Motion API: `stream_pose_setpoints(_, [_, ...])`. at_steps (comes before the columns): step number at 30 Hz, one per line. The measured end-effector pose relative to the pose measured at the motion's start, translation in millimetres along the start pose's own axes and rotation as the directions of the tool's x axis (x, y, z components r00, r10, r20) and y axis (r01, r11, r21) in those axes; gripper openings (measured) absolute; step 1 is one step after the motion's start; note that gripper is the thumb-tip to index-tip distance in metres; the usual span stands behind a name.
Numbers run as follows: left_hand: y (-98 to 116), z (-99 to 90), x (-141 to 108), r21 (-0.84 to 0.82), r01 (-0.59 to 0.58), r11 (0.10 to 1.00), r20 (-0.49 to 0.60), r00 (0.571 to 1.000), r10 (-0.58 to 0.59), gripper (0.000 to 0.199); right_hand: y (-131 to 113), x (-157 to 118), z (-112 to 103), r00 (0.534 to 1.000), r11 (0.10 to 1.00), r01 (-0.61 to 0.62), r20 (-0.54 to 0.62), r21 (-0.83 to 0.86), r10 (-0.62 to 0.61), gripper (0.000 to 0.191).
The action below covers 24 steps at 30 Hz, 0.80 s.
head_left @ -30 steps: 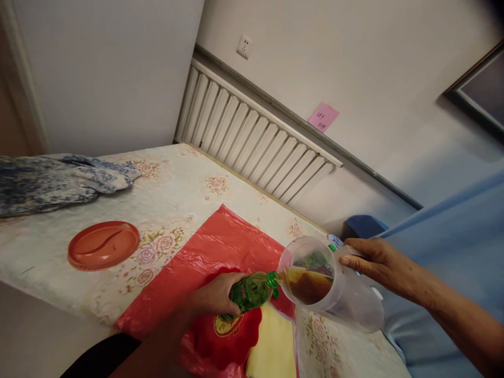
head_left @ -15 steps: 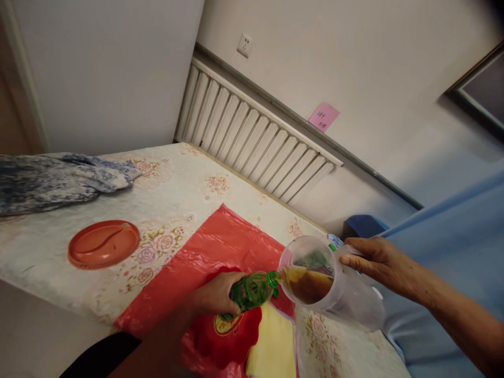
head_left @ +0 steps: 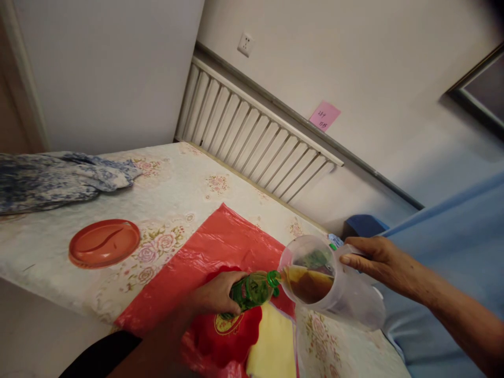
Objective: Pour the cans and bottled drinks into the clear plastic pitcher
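My left hand (head_left: pixel 218 296) is wrapped round a green-labelled bottle (head_left: pixel 252 291), tilted with its green-rimmed mouth at the lip of a clear plastic pitcher (head_left: pixel 354 299). Brown liquid (head_left: pixel 309 283) shows inside the pitcher, which leans toward the bottle. By its handle, the pitcher is gripped in my right hand (head_left: pixel 380 262). Below the bottle sits a red scalloped dish (head_left: pixel 244 338) with a yellow emblem, partly hidden by my left hand. Beside it lies a folded yellow cloth (head_left: pixel 273 344). Both rest on or at a red plastic sheet (head_left: pixel 224 236).
An orange-red oval lid or plate (head_left: pixel 104 244) lies on the flowered tablecloth (head_left: pixel 181 173) at left. A blue-white patterned cloth (head_left: pixel 59 181) is behind it. A white radiator (head_left: pixel 252 136) runs along the wall. Blue fabric (head_left: pixel 444 247) hangs at right.
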State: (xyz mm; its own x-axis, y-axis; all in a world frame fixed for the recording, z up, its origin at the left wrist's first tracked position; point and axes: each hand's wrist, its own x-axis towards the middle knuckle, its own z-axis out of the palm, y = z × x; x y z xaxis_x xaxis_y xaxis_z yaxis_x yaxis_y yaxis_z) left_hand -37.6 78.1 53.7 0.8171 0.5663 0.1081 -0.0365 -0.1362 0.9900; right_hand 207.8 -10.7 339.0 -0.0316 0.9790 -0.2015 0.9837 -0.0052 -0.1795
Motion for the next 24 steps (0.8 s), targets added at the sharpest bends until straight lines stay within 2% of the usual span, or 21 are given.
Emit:
stream_pose_setpoints(7, [2.9, -0.6, -1.3, 0.009, 0.002, 1.0, -0.009, 1.0, -0.002, 0.071, -0.3, -1.8, -0.5, 1.0, 1.0, 0.0, 0.004, 0.012, 0.0, 0.058])
stream_pose_setpoints(12, [2.2, -1.1, -0.9, 0.036, 0.003, 0.999, -0.014, 1.0, -0.003, 0.075, 1.3, -1.3, -0.4, 1.0, 1.0, -0.003, 0.003, 0.02, 0.003, 0.057])
stream_pose_setpoints(18, [-2.0, -1.0, -0.4, 0.052, 0.005, 0.999, -0.005, 1.0, -0.005, 0.072, 4.1, -0.5, 0.7, 1.0, 1.0, 0.003, -0.002, 0.024, -0.003, 0.056])
stream_pose_setpoints(24, [2.4, -0.9, -0.9, 0.082, -0.003, 0.997, -0.021, 1.0, 0.005, 0.068, 0.2, -2.0, -0.2, 1.0, 1.0, -0.006, 0.003, 0.018, 0.006, 0.058])
